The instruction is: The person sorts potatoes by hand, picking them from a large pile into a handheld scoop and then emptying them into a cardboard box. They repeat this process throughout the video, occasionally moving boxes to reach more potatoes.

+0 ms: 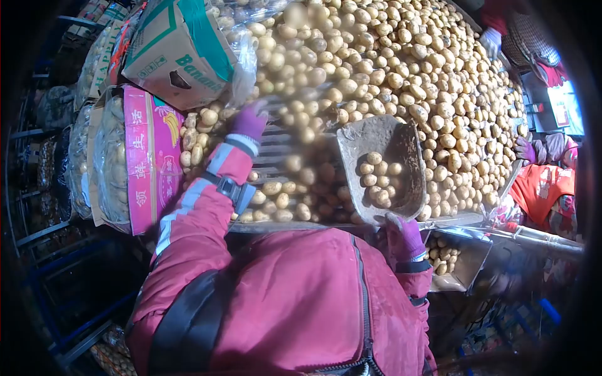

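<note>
My left hand [252,120], in a purple glove, is over the slatted part of the sorting table [276,145], beside the potatoes [307,109]. Its fingers are blurred, and whether they hold anything does not show. My right hand [404,237], also gloved in purple, is closed at the near end of a worn metal scoop [406,156]. Several small potatoes [377,178] lie inside the scoop, whose wide end faces away from me. Loose potatoes surround it on the far side and on the right.
A Banana carton [175,56] and a pink box [150,156] of bagged potatoes stand on the left. Below the table's edge at right is a carton [454,269] with potatoes. Other people's gloved hands [491,42] are at the right.
</note>
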`<action>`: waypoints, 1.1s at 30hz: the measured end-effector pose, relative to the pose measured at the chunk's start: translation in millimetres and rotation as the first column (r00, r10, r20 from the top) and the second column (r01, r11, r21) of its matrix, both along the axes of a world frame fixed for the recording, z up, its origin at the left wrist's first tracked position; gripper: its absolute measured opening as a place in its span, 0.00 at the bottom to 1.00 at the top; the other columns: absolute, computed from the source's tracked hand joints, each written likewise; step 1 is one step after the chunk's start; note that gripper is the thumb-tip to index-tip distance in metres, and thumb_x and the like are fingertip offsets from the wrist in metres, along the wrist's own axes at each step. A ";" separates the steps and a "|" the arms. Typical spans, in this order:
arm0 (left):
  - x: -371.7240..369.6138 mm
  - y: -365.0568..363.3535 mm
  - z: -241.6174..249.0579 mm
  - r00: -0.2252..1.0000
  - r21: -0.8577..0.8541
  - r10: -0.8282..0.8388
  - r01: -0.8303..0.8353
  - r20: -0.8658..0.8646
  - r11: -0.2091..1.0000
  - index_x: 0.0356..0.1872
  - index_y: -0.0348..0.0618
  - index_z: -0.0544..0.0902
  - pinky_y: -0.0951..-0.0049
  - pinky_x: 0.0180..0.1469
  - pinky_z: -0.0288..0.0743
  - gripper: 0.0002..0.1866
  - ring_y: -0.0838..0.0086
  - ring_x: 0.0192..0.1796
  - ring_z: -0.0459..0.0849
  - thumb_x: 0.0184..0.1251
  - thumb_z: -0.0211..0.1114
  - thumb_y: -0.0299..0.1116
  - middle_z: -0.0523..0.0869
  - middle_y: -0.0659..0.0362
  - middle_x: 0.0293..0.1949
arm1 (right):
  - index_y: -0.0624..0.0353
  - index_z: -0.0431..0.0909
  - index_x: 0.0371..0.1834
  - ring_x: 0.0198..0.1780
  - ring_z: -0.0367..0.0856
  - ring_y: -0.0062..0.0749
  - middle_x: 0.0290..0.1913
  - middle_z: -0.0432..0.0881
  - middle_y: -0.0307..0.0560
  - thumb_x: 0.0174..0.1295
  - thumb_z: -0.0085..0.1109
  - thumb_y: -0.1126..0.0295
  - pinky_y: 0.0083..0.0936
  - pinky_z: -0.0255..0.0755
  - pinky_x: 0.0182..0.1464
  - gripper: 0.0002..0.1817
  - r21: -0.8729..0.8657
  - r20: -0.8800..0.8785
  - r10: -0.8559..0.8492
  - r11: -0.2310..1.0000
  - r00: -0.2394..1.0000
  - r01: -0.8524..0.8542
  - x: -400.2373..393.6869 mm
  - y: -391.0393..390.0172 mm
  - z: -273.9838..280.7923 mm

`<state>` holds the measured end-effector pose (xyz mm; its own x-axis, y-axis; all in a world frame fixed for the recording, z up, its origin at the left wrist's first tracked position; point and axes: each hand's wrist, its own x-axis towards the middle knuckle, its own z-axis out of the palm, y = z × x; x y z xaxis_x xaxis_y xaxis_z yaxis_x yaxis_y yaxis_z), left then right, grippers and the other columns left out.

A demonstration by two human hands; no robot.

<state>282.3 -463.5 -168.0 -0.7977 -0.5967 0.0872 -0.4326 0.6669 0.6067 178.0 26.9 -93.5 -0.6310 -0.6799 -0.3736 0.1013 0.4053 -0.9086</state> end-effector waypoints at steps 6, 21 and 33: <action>-27.9 37.7 -8.1 0.965 -0.041 -0.136 0.149 0.224 0.988 0.59 0.46 0.79 0.56 0.65 0.71 0.25 0.53 0.61 0.78 0.57 0.66 0.35 0.81 0.45 0.57 | 0.65 0.84 0.43 0.31 0.80 0.22 0.35 0.84 0.41 0.71 0.53 0.66 0.21 0.74 0.33 0.14 0.050 -0.154 0.089 0.995 0.984 -0.083 -6.2 -7.7 9.8; -39.8 29.0 -12.9 0.968 0.473 -0.187 0.087 0.169 0.877 0.45 0.46 0.81 0.62 0.47 0.79 0.15 0.66 0.45 0.83 0.58 0.70 0.36 0.85 0.56 0.42 | 0.63 0.85 0.45 0.40 0.84 0.33 0.38 0.86 0.45 0.66 0.57 0.74 0.29 0.77 0.44 0.10 0.074 -0.400 0.234 0.972 0.886 -0.223 -5.8 -21.0 28.7; -79.4 -7.8 8.3 0.999 -0.142 -0.035 0.036 0.011 0.989 0.44 0.44 0.85 0.57 0.55 0.78 0.13 0.53 0.49 0.84 0.58 0.66 0.34 0.87 0.49 0.42 | 0.63 0.82 0.43 0.27 0.78 0.22 0.32 0.82 0.41 0.66 0.56 0.64 0.21 0.72 0.27 0.14 0.000 0.233 -0.159 0.987 0.959 0.163 3.6 -26.5 9.0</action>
<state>202.9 -471.3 -159.7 -0.8192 -0.5501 0.1624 -0.4120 0.7613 0.5007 181.6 0.4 -84.4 -0.6306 -0.5847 -0.5103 0.3723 0.3490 -0.8600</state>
